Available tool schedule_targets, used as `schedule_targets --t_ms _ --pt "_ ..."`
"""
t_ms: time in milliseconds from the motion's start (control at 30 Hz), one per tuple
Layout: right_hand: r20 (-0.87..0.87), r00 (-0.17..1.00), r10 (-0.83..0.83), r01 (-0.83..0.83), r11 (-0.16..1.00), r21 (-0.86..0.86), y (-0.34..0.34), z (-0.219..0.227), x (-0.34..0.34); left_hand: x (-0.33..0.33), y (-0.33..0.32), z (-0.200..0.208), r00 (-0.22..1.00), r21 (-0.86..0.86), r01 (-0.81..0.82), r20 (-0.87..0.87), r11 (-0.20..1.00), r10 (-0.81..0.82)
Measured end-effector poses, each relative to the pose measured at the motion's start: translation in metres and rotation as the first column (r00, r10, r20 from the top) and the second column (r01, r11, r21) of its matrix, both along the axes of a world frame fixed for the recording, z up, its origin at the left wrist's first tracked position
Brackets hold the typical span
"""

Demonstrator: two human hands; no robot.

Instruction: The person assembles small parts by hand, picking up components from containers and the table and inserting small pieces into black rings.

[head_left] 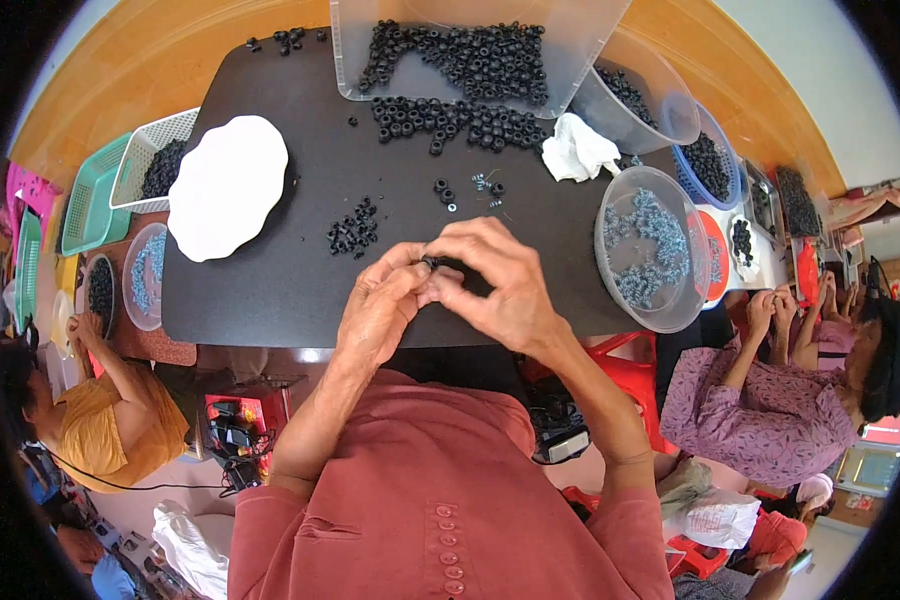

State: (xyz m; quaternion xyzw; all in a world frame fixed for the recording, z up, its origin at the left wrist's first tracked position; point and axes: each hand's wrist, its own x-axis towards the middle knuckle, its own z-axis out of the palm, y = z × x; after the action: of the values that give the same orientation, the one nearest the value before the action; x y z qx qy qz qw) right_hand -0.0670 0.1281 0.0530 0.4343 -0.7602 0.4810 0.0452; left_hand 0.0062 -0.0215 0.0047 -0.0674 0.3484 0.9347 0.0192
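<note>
My left hand [382,298] and my right hand [498,278] meet over the near edge of the dark table. A small black round part [429,262] is pinched between their fingertips, mostly covered by them. Just beyond lies a loose pile of small black parts [353,230]. A few black ring-like pieces [444,190] and some tiny blue parts with thin wire ends [482,183] are a little farther off. To the right stands a round clear tub [607,245] with many light blue small parts inside.
A clear bin [348,60] of black parts lies at the far edge, with more black parts [455,122] spilled before it. A white wavy-edged plate [228,188] is on the left, a crumpled white tissue [576,150] on the right. People sit working on both sides.
</note>
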Motion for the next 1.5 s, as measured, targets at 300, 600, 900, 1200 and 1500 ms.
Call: schedule_targets --t_ms 300,600,900,1200,1500 --pt "0.066 0.998 0.01 -0.008 0.999 -0.034 0.003 -0.018 0.012 0.006 -0.009 0.003 0.993 -0.153 0.098 0.075 0.983 -0.087" --pt "-0.048 0.981 -0.19 0.194 0.975 0.108 0.032 -0.011 -0.036 0.001 -0.01 -0.003 0.986 -0.144 0.16 -0.012 0.977 -0.163" --pt "-0.255 0.958 -0.127 0.224 0.89 0.397 0.031 -0.025 -0.064 0.0 -0.009 -0.003 0.997 -0.077 0.071 -0.004 0.994 -0.072" --pt "0.264 0.941 -0.211 0.152 0.962 0.226 0.018 -0.008 -0.044 0.0 0.001 -0.007 1.0 -0.225 -0.012 0.008 0.974 0.014" --pt "0.288 0.957 0.047 -0.021 0.995 -0.095 0.004 -0.011 -0.006 0.001 0.005 -0.011 0.997 -0.328 -0.075 -0.042 0.942 0.065"
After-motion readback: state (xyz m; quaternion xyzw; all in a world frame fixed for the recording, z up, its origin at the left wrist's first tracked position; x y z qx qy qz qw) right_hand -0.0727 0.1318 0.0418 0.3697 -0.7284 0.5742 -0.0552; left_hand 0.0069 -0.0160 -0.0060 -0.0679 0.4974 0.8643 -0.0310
